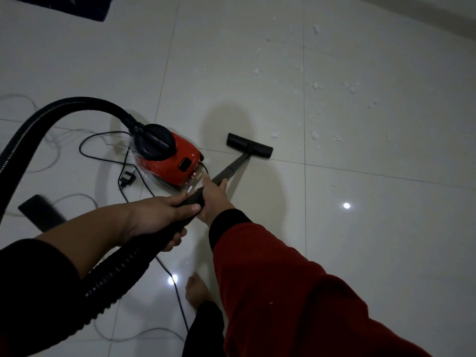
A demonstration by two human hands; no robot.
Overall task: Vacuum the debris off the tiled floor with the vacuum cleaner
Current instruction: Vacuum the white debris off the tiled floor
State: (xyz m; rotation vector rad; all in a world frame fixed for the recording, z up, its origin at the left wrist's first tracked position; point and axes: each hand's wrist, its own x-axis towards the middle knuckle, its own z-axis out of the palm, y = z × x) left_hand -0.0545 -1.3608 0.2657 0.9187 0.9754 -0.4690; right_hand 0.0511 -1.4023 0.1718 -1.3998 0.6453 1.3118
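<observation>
A red and black canister vacuum cleaner [167, 154] stands on the white tiled floor [360, 228]. Its black ribbed hose [33, 130] arcs left and comes back under my left arm. My left hand [157, 217] grips the hose handle. Just ahead of it, my right hand [213, 194] holds the grey wand [231, 167]. The wand runs forward to the black floor head [249, 145], which rests flat on the tiles. Small white scraps of debris [315, 86] lie scattered to the right of and beyond the head.
A black power cord [103, 140] and pale cables loop on the floor around the canister, with a small black adapter [126, 178]. A flat black object [41, 212] lies at the left. A dark mat [64, 6] sits at top left. My bare foot [197, 289] stands below the hands.
</observation>
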